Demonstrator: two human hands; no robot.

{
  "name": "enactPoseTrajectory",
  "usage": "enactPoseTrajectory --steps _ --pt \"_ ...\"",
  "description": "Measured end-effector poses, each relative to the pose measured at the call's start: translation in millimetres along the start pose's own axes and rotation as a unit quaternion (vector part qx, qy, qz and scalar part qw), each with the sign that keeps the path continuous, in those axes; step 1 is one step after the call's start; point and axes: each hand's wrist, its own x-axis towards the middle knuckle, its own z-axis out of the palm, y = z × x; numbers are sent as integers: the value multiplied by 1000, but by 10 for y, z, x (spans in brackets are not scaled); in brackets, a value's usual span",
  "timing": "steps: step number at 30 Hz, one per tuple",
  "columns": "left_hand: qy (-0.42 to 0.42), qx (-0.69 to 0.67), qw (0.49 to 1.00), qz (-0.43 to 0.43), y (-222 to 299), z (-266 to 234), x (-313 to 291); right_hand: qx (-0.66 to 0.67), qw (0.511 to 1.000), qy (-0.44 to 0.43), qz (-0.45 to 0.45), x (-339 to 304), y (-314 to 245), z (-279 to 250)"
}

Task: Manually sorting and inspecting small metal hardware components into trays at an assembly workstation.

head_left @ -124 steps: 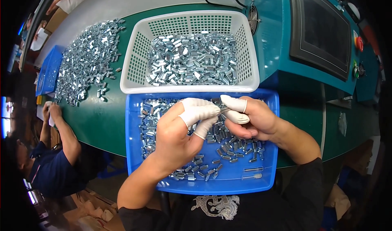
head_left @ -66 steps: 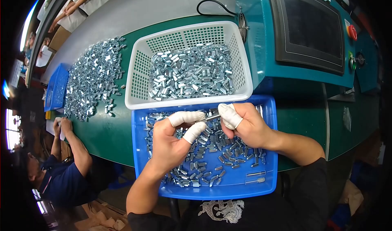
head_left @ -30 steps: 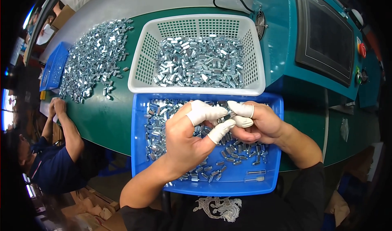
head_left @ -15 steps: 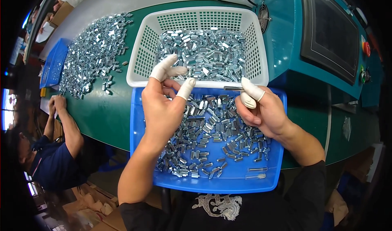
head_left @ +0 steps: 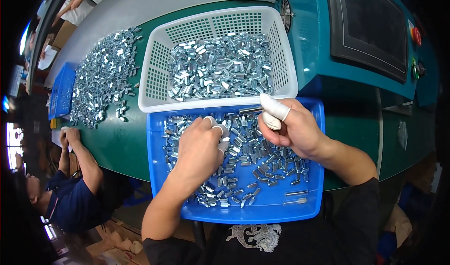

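Note:
My right hand (head_left: 294, 126), with white finger covers on thumb and forefinger, pinches a slim grey metal rod (head_left: 250, 110) that points left over the far side of the blue tray (head_left: 262, 213). My left hand (head_left: 199, 145), also in white finger covers, is down in the tray with its fingers curled together among small shiny hexagonal metal pieces (head_left: 276, 164). What those fingertips hold, if anything, is hidden. Most of these pieces have a narrower end. Two slim, bright rod-like shapes (head_left: 295, 201) lie in the tray's near right corner.
A white perforated basket (head_left: 149, 73) of similar pieces stands against the tray's far side. Leftward is a loose heap (head_left: 101, 80) beside a blue basket (head_left: 60, 94). A teal machine (head_left: 314, 40) with a dark screen (head_left: 370, 28) stands right. Another person (head_left: 77, 199) sits at left.
My left hand has dropped from above the white basket's near rim into the pieces in the tray, its fingers curling in. My right hand still holds the rod, slightly further left in the picture.

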Motion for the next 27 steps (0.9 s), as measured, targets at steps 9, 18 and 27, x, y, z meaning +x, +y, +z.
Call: enactPoseTrajectory --steps 9,18,27 --pt "56 -355 931 -59 118 -198 31 -99 993 38 -49 -25 16 52" --pt "93 -638 759 -90 154 -110 -4 -141 987 38 -70 -37 87 64" --pt "83 -540 834 -75 160 -130 -29 -199 974 49 -98 -63 129 72"
